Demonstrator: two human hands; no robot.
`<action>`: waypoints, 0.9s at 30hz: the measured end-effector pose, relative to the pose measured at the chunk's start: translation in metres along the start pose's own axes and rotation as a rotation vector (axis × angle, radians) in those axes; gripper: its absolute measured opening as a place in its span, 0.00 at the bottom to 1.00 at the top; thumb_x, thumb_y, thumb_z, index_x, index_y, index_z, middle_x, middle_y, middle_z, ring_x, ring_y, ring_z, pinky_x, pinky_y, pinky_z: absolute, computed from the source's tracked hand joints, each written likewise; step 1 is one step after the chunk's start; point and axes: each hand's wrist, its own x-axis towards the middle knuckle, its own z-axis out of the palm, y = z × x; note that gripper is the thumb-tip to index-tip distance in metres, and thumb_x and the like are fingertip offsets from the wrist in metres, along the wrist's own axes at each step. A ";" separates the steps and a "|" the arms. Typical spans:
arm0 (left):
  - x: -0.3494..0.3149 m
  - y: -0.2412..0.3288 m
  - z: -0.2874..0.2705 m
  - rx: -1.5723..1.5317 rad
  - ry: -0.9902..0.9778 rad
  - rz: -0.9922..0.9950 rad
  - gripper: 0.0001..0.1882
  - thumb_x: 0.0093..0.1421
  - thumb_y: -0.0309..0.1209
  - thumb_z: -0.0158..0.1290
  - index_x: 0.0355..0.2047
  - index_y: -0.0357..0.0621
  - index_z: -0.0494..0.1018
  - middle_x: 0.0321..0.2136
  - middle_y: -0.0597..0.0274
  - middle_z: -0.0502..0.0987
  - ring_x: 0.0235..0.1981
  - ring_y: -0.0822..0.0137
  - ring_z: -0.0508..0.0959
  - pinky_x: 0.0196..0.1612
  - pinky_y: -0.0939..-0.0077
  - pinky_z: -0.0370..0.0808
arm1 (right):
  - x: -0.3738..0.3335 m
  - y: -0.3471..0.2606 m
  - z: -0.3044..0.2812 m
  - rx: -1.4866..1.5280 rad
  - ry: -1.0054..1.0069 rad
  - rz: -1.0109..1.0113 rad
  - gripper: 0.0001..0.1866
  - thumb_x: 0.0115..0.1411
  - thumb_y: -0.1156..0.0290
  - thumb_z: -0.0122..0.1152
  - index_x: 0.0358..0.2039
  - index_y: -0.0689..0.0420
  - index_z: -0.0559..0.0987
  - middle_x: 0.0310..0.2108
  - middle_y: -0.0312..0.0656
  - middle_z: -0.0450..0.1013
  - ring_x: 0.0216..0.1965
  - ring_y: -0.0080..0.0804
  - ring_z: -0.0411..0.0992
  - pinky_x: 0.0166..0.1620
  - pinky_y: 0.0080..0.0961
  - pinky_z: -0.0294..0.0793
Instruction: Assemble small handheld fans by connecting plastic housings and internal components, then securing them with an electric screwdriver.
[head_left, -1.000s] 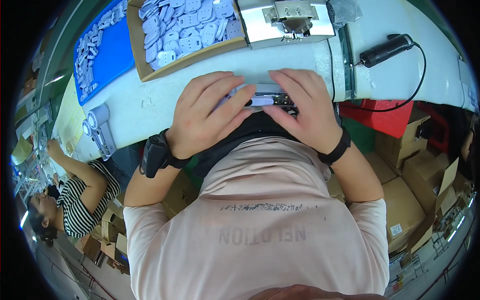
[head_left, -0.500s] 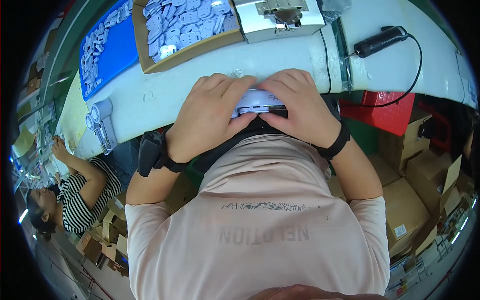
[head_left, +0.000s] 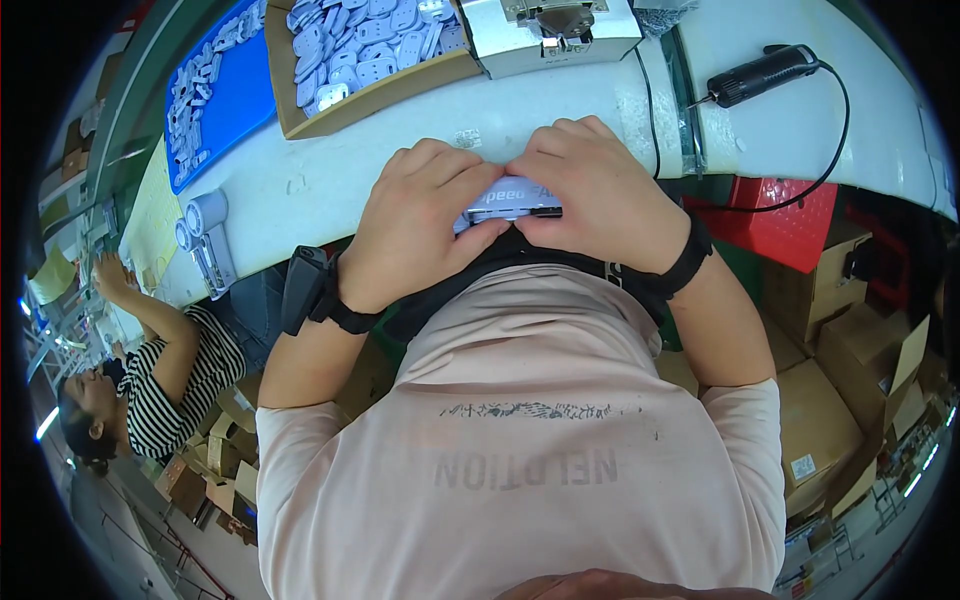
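At the table's near edge, in front of my waist, both hands grip a pale lavender plastic casing. My left hand holds its left end, thumb on the near side and fingers over the far side. My right hand pinches the right end the same way. A dark gap or strip shows along the casing's near side, next to my right thumb. Both ends of the casing are hidden under my fingers.
Ahead lie a cardboard tray of pale plastic parts, a blue tray of small parts and a metal fixture. A corded black electric screwdriver lies right; pale round-headed devices left. A co-worker sits left; cardboard boxes stand right.
The casing has rolled or shifted slightly in my hands, so its printed face shows differently. My right hand has moved a little left and away from me, nearer to my left hand.
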 end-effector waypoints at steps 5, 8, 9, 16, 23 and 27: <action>0.001 -0.002 0.000 -0.006 -0.005 -0.005 0.23 0.49 0.37 0.68 0.46 0.44 0.81 0.41 0.61 0.80 0.45 0.57 0.77 0.47 0.61 0.72 | 0.002 0.004 0.000 -0.026 -0.014 -0.071 0.18 0.47 0.64 0.72 0.39 0.57 0.82 0.34 0.41 0.73 0.41 0.41 0.72 0.49 0.36 0.69; 0.002 -0.005 0.002 -0.022 0.015 0.013 0.23 0.49 0.36 0.68 0.45 0.44 0.81 0.41 0.62 0.80 0.44 0.57 0.77 0.46 0.62 0.73 | 0.006 0.005 -0.003 -0.034 -0.037 -0.097 0.18 0.47 0.64 0.72 0.39 0.58 0.82 0.34 0.42 0.72 0.41 0.41 0.72 0.49 0.36 0.70; 0.002 -0.006 0.002 -0.026 0.011 0.008 0.23 0.49 0.36 0.68 0.45 0.44 0.81 0.41 0.62 0.80 0.44 0.57 0.77 0.46 0.62 0.73 | 0.007 0.006 -0.004 -0.041 -0.046 -0.108 0.18 0.47 0.64 0.72 0.38 0.58 0.82 0.34 0.42 0.72 0.41 0.41 0.72 0.49 0.36 0.70; 0.004 -0.007 0.002 -0.006 -0.005 0.019 0.23 0.50 0.37 0.68 0.45 0.43 0.81 0.40 0.61 0.80 0.44 0.57 0.77 0.46 0.63 0.73 | 0.009 0.010 -0.003 -0.016 -0.050 -0.130 0.18 0.48 0.65 0.72 0.38 0.59 0.81 0.34 0.42 0.72 0.41 0.42 0.72 0.50 0.36 0.70; 0.010 -0.017 -0.007 -0.168 -0.099 -0.075 0.25 0.50 0.38 0.69 0.47 0.42 0.80 0.42 0.58 0.80 0.45 0.52 0.77 0.51 0.60 0.74 | 0.005 0.012 -0.004 0.105 -0.085 -0.074 0.20 0.49 0.67 0.72 0.43 0.58 0.82 0.38 0.43 0.75 0.45 0.43 0.73 0.53 0.36 0.70; 0.014 -0.017 -0.025 -0.212 -0.070 -0.014 0.29 0.51 0.37 0.70 0.52 0.42 0.78 0.47 0.55 0.79 0.48 0.49 0.77 0.54 0.59 0.74 | -0.013 -0.001 0.005 0.067 0.168 -0.037 0.24 0.49 0.69 0.73 0.48 0.57 0.82 0.41 0.43 0.77 0.46 0.45 0.74 0.53 0.37 0.72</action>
